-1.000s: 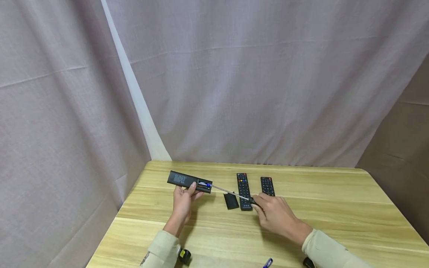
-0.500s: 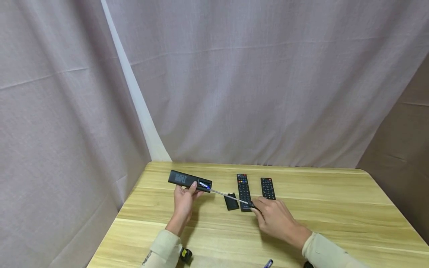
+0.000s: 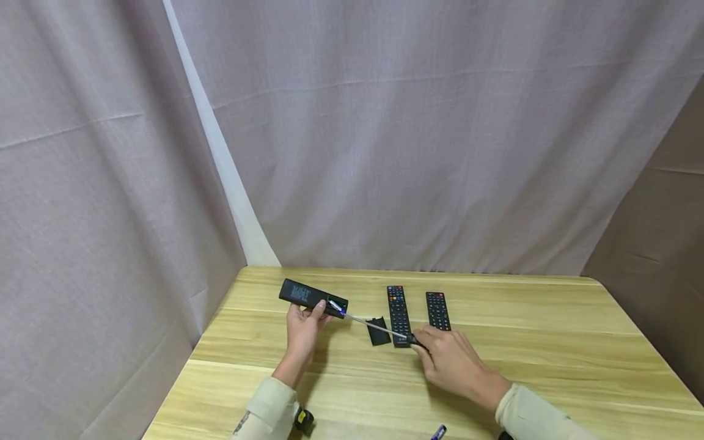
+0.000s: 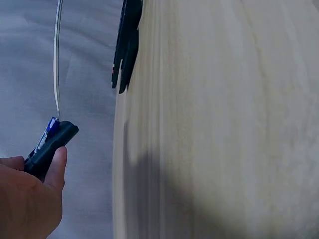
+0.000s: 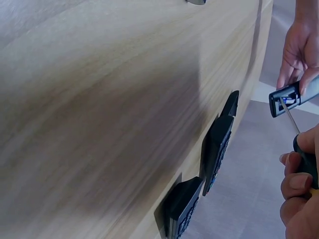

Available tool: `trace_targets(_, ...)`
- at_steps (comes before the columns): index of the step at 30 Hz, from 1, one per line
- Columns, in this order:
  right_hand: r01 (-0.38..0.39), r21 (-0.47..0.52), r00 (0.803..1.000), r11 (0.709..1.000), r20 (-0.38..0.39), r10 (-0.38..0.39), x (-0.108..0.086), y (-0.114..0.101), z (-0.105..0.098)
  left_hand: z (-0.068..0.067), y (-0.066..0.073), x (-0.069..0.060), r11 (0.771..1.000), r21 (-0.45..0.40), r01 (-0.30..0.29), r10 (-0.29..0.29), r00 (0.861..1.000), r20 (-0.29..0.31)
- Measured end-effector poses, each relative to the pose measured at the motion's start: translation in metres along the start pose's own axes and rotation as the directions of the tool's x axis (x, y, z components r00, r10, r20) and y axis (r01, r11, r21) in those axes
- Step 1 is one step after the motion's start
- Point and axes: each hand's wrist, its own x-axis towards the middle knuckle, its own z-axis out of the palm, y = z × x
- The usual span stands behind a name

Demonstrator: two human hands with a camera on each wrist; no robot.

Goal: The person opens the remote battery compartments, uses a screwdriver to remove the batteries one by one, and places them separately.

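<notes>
Left hand (image 3: 302,333) gripped remote (image 3: 301,294), lower centre; right hand (image 3: 455,362) gripped screwdriver (image 3: 375,325). Too hard a pry risked flipping tilted battery (image 3: 335,306) out.

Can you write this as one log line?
left hand: holds remote | right hand: holds screwdriver at battery | battery: slanted at open compartment | cover: on table

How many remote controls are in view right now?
3: the held remote, in the left hand; the middle remote, on the table; and the rightmost remote, also on the table, partly hidden by the right hand.
</notes>
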Motion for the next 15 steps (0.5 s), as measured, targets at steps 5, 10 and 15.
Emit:
trace_targets(5, -0.045, 0.009, 0.998, 0.999, 0.041, 0.044, -0.002, -0.001, -0.002, -0.002, -0.006, 0.001, 0.999, 0.035, -0.005, 0.005, 1.000, -0.005)
trace_targets(10, -0.095, 0.003, 0.991, 0.995, 0.097, 0.094, -0.003, -0.001, -0.005, -0.004, -0.010, 0.003, 0.997, 0.076, 0.008, -0.007, 1.000, -0.016)
trace_targets(15, -0.124, -0.017, 0.981, 0.992, 0.149, 0.125, -0.006, 0.001, -0.005, -0.005, -0.011, 0.005, 0.996, 0.091, 0.016, -0.014, 1.000, -0.018)
